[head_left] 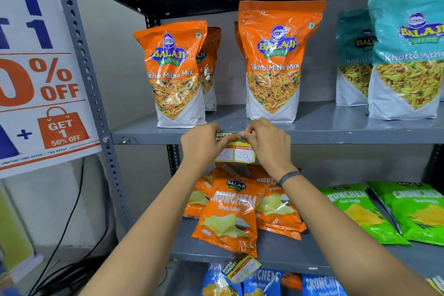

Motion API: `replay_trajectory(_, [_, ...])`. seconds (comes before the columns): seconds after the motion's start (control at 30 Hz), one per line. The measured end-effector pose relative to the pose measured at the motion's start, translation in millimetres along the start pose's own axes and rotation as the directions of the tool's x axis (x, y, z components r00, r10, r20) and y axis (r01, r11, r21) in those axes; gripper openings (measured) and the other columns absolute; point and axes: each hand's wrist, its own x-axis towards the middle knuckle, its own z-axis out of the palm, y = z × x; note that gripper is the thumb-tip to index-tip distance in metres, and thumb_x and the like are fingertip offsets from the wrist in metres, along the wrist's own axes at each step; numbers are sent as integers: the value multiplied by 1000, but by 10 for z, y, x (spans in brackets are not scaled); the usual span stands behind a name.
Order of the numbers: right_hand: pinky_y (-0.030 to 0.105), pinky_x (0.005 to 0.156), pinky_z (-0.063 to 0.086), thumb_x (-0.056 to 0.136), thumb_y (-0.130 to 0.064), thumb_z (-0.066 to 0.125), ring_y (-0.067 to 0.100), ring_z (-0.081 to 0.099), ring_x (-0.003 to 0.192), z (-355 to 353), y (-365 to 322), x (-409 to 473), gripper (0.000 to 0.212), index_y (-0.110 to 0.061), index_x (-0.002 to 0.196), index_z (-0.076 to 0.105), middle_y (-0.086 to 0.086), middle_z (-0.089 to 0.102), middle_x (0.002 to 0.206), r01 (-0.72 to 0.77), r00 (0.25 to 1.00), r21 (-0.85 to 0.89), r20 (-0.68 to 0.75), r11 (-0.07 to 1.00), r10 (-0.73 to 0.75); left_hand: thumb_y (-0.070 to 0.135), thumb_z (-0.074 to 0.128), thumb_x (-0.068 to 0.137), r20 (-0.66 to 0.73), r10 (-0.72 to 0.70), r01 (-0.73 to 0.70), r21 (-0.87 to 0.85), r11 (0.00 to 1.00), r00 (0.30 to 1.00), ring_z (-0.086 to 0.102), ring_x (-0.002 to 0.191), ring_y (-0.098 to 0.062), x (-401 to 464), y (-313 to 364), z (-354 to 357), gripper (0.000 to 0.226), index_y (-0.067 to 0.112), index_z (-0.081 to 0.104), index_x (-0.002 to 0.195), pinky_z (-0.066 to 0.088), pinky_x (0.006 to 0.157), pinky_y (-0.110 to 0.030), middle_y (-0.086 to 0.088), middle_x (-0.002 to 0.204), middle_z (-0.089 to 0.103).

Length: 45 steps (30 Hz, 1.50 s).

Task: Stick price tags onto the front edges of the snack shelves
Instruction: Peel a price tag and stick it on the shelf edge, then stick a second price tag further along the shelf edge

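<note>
Fingers of left hand [203,143] and right hand [266,140] pinch the top corners of a yellow-bordered paper price tag with two white boxes [234,152], pressing it against the front edge of the grey metal upper shelf [149,137]. Just above the fingers: tall orange Tikha Mitha Mix pouches [274,62]. Below: orange Crunchem chip packets [229,211]. Lower still, a second yellow-and-black tag [241,268] hangs tilted on the lower shelf edge.

Bare forearms; dark band [289,176] on right wrist.
</note>
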Motion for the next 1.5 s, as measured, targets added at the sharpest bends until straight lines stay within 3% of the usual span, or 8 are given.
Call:
replay_trajectory(0.17, [36, 61, 48, 88, -35, 58, 27, 63, 81, -52, 60, -12, 18, -18, 86, 63, 3, 65, 93, 6, 1000, 108, 11, 994, -7, 66, 56, 78, -53, -194, 192, -42, 980, 980, 64, 82, -30, -142, 114, 90, 49, 17, 55, 78, 38, 58, -31, -7, 81, 70])
replay_trajectory(0.33, [35, 58, 51, 88, -35, 58, 21, 61, 74, -280, 401, -122, 15, -21, 85, 63, 0, 66, 87, -19, 997, 266, -65, 964, 37, 46, 60, 83, -327, -262, 283, 19, 959, 908, 55, 100, -30, -365, 470, 272, 39, 19, 52, 109, 38, 82, -44, -7, 105, 64])
replay_trajectory(0.6, [35, 60, 47, 89, -28, 59, 24, 63, 73, -1193, 1853, -503, 9, -20, 88, 64, 4, 67, 83, -132, 900, 317, -359, 939, 247, 35, 46, 87, -345, 28, -103, -202, 974, 938, 49, 109, -24, -438, 2187, 719, 24, 22, 57, 103, 31, 90, -40, -4, 110, 64])
replay_trajectory(0.87, [37, 73, 41, 87, -21, 58, 27, 54, 79, -1904, 3406, -861, 15, -8, 89, 65, 18, 63, 82, -280, 578, 352, -681, 893, 450, 46, 39, 86, -110, 389, -370, -615, 696, 915, 59, 106, -27, -116, 4240, 821, 51, 14, 52, 123, 48, 90, -46, -7, 110, 67])
replay_trajectory(1.0, [36, 84, 40, 82, -32, 63, 26, 50, 93, -1877, 3736, -937, 32, -4, 96, 58, 21, 62, 97, -326, 621, 466, -550, 823, 558, 51, 42, 85, 12, 506, -448, -445, 776, 863, 60, 98, -34, 104, 4663, 922, 52, 11, 56, 115, 52, 78, -46, -13, 102, 66])
replay_trajectory(1.13, [20, 70, 47, 83, -28, 68, 20, 61, 79, -1925, 3854, -886, 21, -17, 93, 53, 10, 66, 87, -301, 701, 703, -295, 644, 650, 41, 58, 88, 58, 465, -432, -281, 857, 884, 58, 97, -30, 218, 4875, 984, 31, 11, 58, 95, 43, 67, -36, -10, 98, 65])
replay_trajectory(1.4, [12, 48, 42, 81, -13, 71, -3, 56, 48, -2243, 4092, -666, 8, -7, 82, 67, 10, 67, 72, -420, 770, 814, 85, 402, 632, 29, 65, 84, 166, 243, -158, -406, 900, 956, 57, 82, -34, 256, 5056, 994, 28, 11, 49, 71, 32, 59, -31, -12, 76, 58])
replay_trajectory(1.5, [28, 67, 50, 79, -13, 73, 15, 62, 65, -2341, 4149, -644, 7, -12, 75, 67, 16, 69, 81, -448, 794, 826, 193, 341, 576, 28, 66, 83, 204, 170, -58, -464, 884, 964, 49, 71, -30, 239, 5026, 987, 37, 12, 41, 61, 28, 58, -30, -5, 62, 47])
